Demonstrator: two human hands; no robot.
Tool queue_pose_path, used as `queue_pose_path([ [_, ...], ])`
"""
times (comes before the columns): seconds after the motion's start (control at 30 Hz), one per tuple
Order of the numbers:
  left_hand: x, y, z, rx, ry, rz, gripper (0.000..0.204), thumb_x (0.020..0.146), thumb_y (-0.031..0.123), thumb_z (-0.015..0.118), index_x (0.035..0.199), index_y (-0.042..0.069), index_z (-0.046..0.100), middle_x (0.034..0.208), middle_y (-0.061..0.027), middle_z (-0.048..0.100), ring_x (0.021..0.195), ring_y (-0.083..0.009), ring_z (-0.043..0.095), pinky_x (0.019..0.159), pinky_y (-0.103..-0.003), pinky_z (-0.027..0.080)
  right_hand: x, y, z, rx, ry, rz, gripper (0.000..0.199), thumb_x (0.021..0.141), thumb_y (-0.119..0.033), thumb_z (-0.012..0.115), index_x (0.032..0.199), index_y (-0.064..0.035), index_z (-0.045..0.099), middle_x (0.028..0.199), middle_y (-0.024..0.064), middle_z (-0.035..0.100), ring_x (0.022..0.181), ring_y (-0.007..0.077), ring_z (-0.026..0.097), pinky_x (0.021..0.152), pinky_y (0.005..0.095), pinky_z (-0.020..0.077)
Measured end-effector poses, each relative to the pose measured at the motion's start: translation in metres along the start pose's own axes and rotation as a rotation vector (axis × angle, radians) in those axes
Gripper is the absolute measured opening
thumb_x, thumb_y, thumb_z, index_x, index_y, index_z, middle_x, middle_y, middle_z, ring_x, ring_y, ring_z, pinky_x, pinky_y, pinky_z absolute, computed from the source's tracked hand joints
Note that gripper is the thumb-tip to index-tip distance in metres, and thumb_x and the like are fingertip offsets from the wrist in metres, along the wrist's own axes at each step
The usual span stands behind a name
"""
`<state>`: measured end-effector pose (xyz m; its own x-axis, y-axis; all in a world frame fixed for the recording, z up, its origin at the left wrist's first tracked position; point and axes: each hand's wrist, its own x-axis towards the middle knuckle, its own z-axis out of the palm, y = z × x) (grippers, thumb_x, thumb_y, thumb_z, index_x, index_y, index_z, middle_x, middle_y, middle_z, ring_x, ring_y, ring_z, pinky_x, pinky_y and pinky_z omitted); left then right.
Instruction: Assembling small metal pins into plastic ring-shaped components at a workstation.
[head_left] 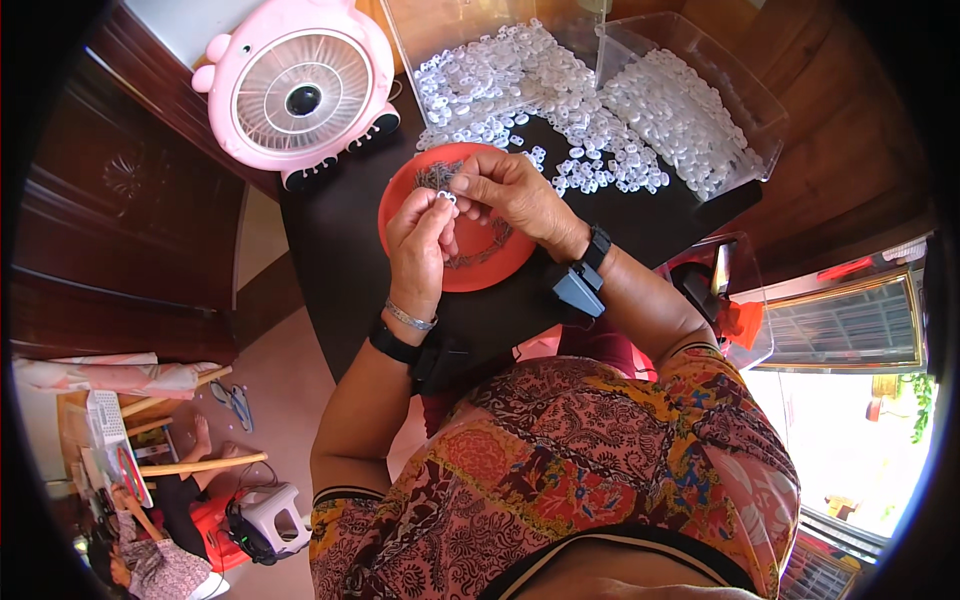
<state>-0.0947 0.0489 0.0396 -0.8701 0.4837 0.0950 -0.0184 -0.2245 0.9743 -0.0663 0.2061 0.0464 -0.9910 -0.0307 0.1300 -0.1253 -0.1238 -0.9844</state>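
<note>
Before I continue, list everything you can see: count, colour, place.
Fan: one, pink, table's back left
Plastic pieces: many, white, mostly table's back
Containers: two, clear, table's back
Dish: one, orange-red, under the hands
Pin-like bits: many, grey, in the dish
Table: one, black, centre
Slippers: two, blue, lower left
Other person: one, dark trousers, lower left
Framed panel: one, gold-edged, far right
Patterned top: one, multicoloured, lower centre
Bracelet: one, silvery, left wrist
Bands: two, black, one per wrist
Left hand: one, bare, pinching a white piece
Right hand: one, bare, over the dish; grip unclear
</note>
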Motion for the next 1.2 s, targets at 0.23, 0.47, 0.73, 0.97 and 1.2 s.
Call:
queue_pose_path([
  [0.23, -0.002, -0.004, 0.002, -0.036, 0.001, -0.015, 0.018, 0.09, 0.015, 0.051, 0.077, 0.002, 0.053, 0.057, 0.0016, 0.044, 0.046, -0.005, 0.038, 0.042, -0.019, 0.031, 0.0, 0.0, 0.007, -0.022, -0.014, -0.083, 0.018, 0.092, -0.02, 0.059, 0.085, -0.0026, 0.061, 0.071, -0.0016, 0.059, 0.066, 0.0043, 0.052, 0.059, 0.0199, 0.0431],
  [0.47, -0.001, -0.003, 0.003, -0.011, -0.041, 0.001, 0.018, 0.09, 0.014, 0.049, 0.076, 0.003, 0.053, 0.058, 0.0026, 0.044, 0.046, -0.0037, 0.035, 0.042, -0.019, 0.029, 0.001, 0.004, -0.003, -0.059, 0.005, -0.059, 0.019, 0.092, -0.02, 0.058, 0.085, -0.0021, 0.061, 0.072, -0.0015, 0.058, 0.066, 0.005, 0.051, 0.06, 0.0204, 0.0426],
  [0.73, 0.001, -0.006, -0.001, 0.085, -0.068, 0.021, 0.02, 0.088, 0.014, 0.045, 0.072, 0.004, 0.05, 0.058, 0.0012, 0.042, 0.048, -0.0057, 0.036, 0.043, -0.02, 0.03, 0.001, 0.006, 0.001, -0.082, -0.044, -0.043, 0.02, 0.092, -0.02, 0.058, 0.083, -0.0031, 0.061, 0.068, -0.0032, 0.055, 0.064, 0.0032, 0.048, 0.057, 0.0188, 0.0404],
  [0.97, 0.001, -0.005, -0.002, 0.099, -0.051, 0.0, 0.019, 0.087, 0.013, 0.046, 0.07, 0.004, 0.049, 0.058, 0.0021, 0.041, 0.048, -0.0051, 0.035, 0.043, -0.02, 0.029, 0.002, 0.006, -0.005, -0.123, -0.031, -0.062, 0.019, 0.092, -0.018, 0.057, 0.082, -0.0025, 0.06, 0.069, -0.0039, 0.055, 0.065, 0.0036, 0.047, 0.058, 0.0199, 0.0401],
  [1.2, 0.0, -0.003, 0.0, 0.11, -0.043, 0.002, 0.019, 0.087, 0.012, 0.047, 0.07, 0.004, 0.049, 0.058, 0.0024, 0.041, 0.048, -0.0047, 0.034, 0.044, -0.02, 0.03, 0.001, 0.006, -0.001, -0.146, -0.02, -0.085, 0.018, 0.092, -0.017, 0.057, 0.083, -0.0019, 0.061, 0.071, -0.0038, 0.056, 0.067, 0.0029, 0.048, 0.06, 0.02, 0.0413],
])
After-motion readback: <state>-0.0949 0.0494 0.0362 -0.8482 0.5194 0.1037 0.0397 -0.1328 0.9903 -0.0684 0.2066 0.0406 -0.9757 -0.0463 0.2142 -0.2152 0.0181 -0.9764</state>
